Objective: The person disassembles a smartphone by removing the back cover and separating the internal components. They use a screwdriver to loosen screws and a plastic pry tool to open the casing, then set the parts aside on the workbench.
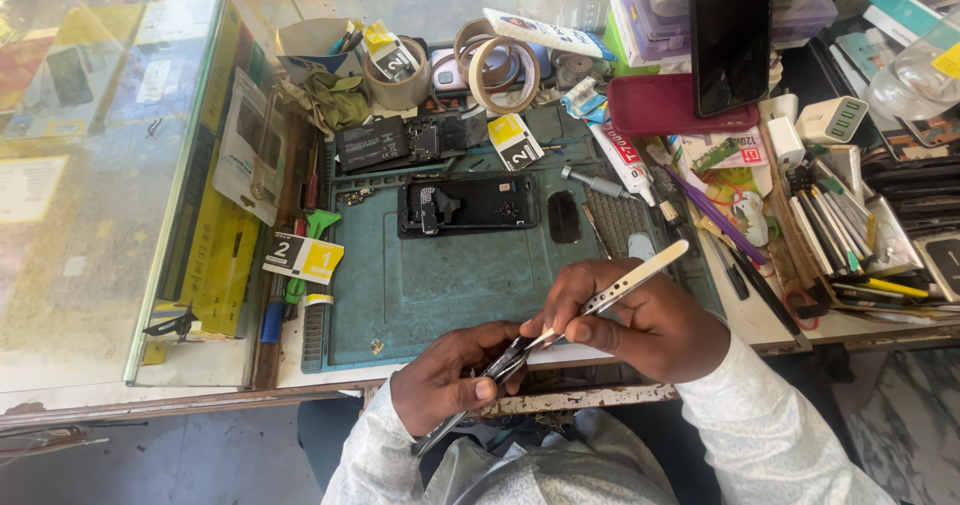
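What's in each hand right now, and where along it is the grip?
Right hand holds silver tweezers around mid-length, tips down. Left hand pinches a thin dark part near its upper end.

Glass-topped counter, grey floor, daylight.

Both forearms, in light patterned sleeves, enter from the lower edge of the view and converge in front of the torso. The left hand is curled palm-inward, fingers and thumb closed in a pinch near its upper right edge, the thumbnail facing up. The right hand sits just above and to the right of it, knuckles upward, thumb and index finger pressed together in a pen-style grip, the wrist bent toward the left hand so that the fingertips of both nearly meet.
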